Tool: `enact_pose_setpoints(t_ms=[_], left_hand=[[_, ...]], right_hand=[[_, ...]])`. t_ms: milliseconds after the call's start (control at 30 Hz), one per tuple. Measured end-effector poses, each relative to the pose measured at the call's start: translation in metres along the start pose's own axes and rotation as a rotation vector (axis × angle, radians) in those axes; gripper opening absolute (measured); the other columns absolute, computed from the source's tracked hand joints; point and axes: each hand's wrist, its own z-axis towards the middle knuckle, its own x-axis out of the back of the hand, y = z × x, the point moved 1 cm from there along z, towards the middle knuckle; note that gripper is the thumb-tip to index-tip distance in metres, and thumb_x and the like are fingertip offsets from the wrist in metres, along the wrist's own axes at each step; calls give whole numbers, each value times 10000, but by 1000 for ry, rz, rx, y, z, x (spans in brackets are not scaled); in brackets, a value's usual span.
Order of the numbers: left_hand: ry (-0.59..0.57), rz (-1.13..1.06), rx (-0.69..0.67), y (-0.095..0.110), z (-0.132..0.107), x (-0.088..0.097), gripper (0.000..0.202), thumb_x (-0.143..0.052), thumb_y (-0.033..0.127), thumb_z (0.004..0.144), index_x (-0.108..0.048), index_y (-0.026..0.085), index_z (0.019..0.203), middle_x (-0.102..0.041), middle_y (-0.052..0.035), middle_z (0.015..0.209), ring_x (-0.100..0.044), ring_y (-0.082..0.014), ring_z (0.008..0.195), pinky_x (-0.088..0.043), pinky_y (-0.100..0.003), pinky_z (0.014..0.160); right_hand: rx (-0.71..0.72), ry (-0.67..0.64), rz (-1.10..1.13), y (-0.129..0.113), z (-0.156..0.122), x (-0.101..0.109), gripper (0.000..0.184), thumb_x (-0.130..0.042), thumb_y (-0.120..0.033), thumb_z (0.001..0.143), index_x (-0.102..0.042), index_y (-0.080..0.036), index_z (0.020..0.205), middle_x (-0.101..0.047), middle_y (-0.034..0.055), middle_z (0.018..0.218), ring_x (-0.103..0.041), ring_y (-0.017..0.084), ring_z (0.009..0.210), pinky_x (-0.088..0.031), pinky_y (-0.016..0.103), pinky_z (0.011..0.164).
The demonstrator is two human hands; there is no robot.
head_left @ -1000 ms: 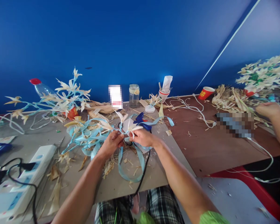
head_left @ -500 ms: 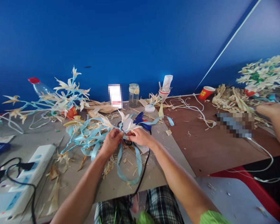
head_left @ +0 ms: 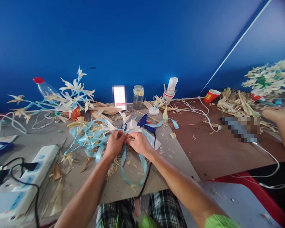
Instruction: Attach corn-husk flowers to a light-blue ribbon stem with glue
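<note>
My left hand [head_left: 114, 144] and my right hand [head_left: 139, 143] meet knuckle to knuckle over the grey board [head_left: 90, 177], both with fingers pinched round a cream husk flower [head_left: 131, 125] and its stem wrapped in light blue ribbon [head_left: 133, 172]. The ribbon hangs in a loop below my hands. More ribbon and husk flowers lie tangled [head_left: 90, 136] just left of my left hand. A blue glue gun [head_left: 146, 123] lies right behind my right hand, its black cord [head_left: 147, 172] running toward me.
A blue-stemmed husk flower branch [head_left: 68, 95] stands at the back left by a red-capped bottle [head_left: 41, 85]. A glass jar [head_left: 138, 96], cups [head_left: 169, 93], red cup [head_left: 211, 95], white power strip [head_left: 21, 186] and husk scraps lie about. Another person's hand [head_left: 276, 115] works at the right.
My two hands have drawn closer together and slightly lower over the flower stem. The view has shifted a little to the left.
</note>
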Motion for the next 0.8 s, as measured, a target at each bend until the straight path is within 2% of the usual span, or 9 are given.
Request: enact_pose_setpoints(t_ms=[100,200,267,333,433,500,600,700,800], left_hand=[[28,-41,66,-1,1,-1,198,-646,260,661,-487,167,587,-433,65,487,-362,-79,470,-249,-225,472],[31,-306,162,-1,0,-3,242,-708,263,617,-486,166,608,-457,67,486,-383,-70,451,-273,-217,472],[-57,-575,245,0,-3,-6,274,-743,275,606,-496,156,611,-452,64,487,-389,-59,446,-314,-208,481],[-192,-829,314,2,-7,-7,264,-759,287,622,-545,134,639,-430,63,490,-392,-50,456,-385,-205,524],[-362,-1053,368,6,-11,-5,253,-751,280,664,-648,98,805,-493,33,569,-439,-53,518,-483,-241,659],[-395,-1098,366,6,-11,-4,229,-746,234,672,-672,97,840,-538,11,618,-460,-56,540,-506,-270,709],[-320,-1068,319,3,-8,-4,131,-754,169,654,-674,109,739,-533,19,575,-443,-46,507,-512,-268,696],[-228,-966,297,1,-6,-7,167,-777,206,642,-681,100,729,-459,46,472,-422,-43,472,-486,-222,630],[-193,-898,268,2,-5,-7,211,-792,256,633,-666,94,682,-418,56,436,-399,-40,450,-452,-198,575]], right_hand=[[57,34,-222,-7,-6,-5,182,-580,-278,788,-727,-203,866,-727,63,775,-626,173,688,-371,254,611],[129,54,-349,-12,-9,-5,215,-525,-251,825,-721,-198,896,-728,78,746,-639,182,683,-386,266,669],[110,67,-305,-13,-8,-3,222,-513,-235,824,-718,-192,896,-728,68,749,-635,172,674,-393,257,674],[57,62,-170,-12,-7,2,218,-515,-213,803,-716,-183,881,-727,47,765,-628,157,679,-400,237,655],[-6,29,69,-10,-3,11,183,-538,-184,757,-708,-160,820,-716,16,768,-611,134,703,-407,209,654],[-27,-2,182,-8,-1,15,148,-558,-192,736,-696,-146,764,-699,5,732,-591,124,694,-406,202,657],[-39,-44,299,-4,1,15,142,-572,-228,728,-677,-134,715,-669,-2,673,-549,107,642,-399,204,645],[-34,-32,302,0,4,11,150,-585,-259,720,-671,-135,713,-656,-5,663,-523,103,620,-383,211,624],[-10,-3,288,1,4,9,125,-598,-255,696,-656,-146,680,-642,-11,653,-519,107,633,-370,219,624]])
